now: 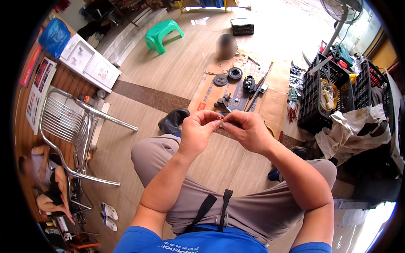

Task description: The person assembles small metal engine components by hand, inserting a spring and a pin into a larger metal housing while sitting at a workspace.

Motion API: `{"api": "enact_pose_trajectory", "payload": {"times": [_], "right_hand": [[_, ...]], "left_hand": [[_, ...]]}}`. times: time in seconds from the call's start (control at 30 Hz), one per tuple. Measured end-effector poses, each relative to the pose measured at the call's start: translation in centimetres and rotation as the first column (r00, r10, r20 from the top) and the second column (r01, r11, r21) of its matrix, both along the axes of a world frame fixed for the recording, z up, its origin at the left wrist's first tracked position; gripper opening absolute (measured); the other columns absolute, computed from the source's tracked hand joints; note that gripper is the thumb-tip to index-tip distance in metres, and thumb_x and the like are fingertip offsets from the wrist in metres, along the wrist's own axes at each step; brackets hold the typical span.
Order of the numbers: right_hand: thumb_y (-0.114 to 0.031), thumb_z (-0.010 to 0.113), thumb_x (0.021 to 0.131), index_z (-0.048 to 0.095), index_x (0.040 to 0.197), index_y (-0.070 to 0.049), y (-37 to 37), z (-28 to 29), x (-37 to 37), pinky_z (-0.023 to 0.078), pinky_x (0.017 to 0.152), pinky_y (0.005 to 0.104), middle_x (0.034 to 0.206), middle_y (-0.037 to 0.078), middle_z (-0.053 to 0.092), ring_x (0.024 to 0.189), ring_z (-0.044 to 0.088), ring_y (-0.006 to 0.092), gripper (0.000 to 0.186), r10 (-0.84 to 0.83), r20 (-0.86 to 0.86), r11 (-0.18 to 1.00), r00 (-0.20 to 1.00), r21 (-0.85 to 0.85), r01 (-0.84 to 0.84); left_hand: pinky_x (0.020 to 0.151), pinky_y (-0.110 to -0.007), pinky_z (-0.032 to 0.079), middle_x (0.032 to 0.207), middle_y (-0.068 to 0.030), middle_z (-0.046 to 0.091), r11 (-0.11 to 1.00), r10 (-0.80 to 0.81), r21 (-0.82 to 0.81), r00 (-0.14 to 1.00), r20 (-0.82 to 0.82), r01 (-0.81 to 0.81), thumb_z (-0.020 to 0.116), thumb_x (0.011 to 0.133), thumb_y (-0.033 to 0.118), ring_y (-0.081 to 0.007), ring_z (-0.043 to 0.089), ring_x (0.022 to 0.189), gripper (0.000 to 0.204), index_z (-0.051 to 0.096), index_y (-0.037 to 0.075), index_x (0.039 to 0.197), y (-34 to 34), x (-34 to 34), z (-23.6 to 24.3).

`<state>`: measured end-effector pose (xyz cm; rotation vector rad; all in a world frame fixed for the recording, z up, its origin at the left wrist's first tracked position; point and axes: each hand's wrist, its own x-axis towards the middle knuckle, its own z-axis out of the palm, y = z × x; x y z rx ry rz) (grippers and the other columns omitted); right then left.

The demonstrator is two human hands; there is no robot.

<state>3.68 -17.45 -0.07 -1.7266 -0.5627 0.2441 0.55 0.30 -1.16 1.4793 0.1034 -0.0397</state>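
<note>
Blue short-sleeved top point(168, 242) with white lettering point(192, 248), taupe trousers point(261, 204), black straps point(226, 206), black shoe point(172, 121)

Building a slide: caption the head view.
Left hand and right hand meet at a small reddish piece near flat tan cardboard.

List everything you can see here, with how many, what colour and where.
small part: 1, reddish, pinched at picture centre
cardboard: 1, brown, floor ahead
ring: 1, black, on cardboard
disc: 1, dark grey, left of ring
loose parts: several, mostly dark, on cardboard
stool: 1, green, upper left
box: 1, dark, top centre
dispenser: 1, white, upper left
jug: 1, blue, upper left
chair: 1, silver, left
clogs: 2, white, lower left
fan: 1, grey, upper right
crates: at least 2, black, right
cloth: off-white, right
other person: 1, dark shorts, lower left
trousers: 1 pair, grey-brown, below hands
left hand: 1, bare, centre
right hand: 1, bare, centre
</note>
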Motion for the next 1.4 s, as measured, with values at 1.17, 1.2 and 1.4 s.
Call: {"api": "enact_pose_trajectory", "payload": {"times": [1.17,1.2,1.4], "right_hand": [[-0.013,0.064,0.085,0.064,0.086,0.000,-2.0,0.1,2.2,0.049,0.060,0.0355,0.073,0.019,0.063,0.065,0.063,0.0296,0.014,-0.102,0.177,0.987,0.979,-0.105,0.122],[-0.013,0.065,0.085,0.064,0.087,0.001,-2.2,-0.6,2.6,0.048,0.060,0.0343,0.073,0.018,0.063,0.063,0.062,0.0267,0.014,-0.120,0.125,0.989,0.985,-0.067,0.129],[-0.013,0.064,0.088,0.064,0.089,0.002,-2.2,-3.4,2.3,0.046,0.061,0.0299,0.070,0.013,0.061,0.063,0.057,0.0186,0.015,-0.114,-0.065,0.993,0.991,-0.049,0.111]], "left_hand": [[0.066,-0.023,0.050,0.082,-0.0044,0.067,0.946,-0.320,0.012,0.937,-0.139,0.324,0.066,0.083,-0.004,-0.0095,0.061,0.073,0.012,0.066,-0.001,0.094,-0.5,-0.2,0.2],[0.066,-0.023,0.050,0.082,-0.0044,0.067,0.946,-0.321,0.011,0.937,-0.137,0.325,0.066,0.083,-0.004,-0.0095,0.061,0.073,0.012,0.066,-0.001,0.094,-0.4,-0.2,0.2],[0.068,-0.025,0.050,0.084,-0.0061,0.066,0.899,-0.201,-0.395,0.979,0.015,0.191,0.064,0.085,-0.002,-0.0134,0.062,0.073,0.011,0.063,0.000,0.096,0.8,0.3,0.2]]}}
